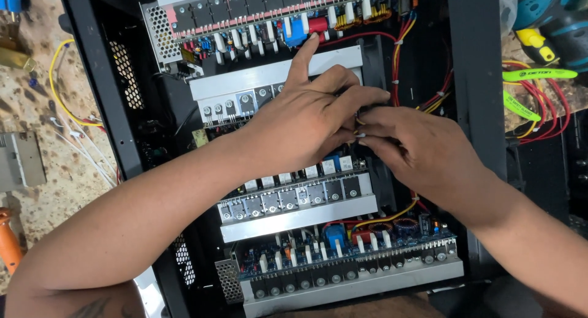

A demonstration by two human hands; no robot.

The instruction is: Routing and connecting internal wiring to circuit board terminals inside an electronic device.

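Centre of frame: both hands meet over an open black chassis (98, 79) packed with circuit boards and aluminium heat-sink bars.

Left hand (306, 119) comes in from the lower left. Index finger straight, tip touching a red component (318, 25) on the upper board (269, 24). Thumb and remaining fingers curled toward the right hand, pinching at a small part (360, 119) between the two hands; it is too hidden to identify.

Right hand (422, 149) enters from the lower right, fingers bunched, tips closed on that same small part, just right of frame centre.

Below the hands: a heat-sink bar (300, 219) with a row of bolted transistors, then a blue board (343, 247) with coils and a blue relay, lower centre.

Red and yellow wires (398, 55) run down the chassis interior, upper right.

Right edge: teal power drill (551, 24) at the top corner, green-handled tool (539, 74) beneath it. Left edge: speckled benchtop (37, 110), loose yellow wire (58, 91).
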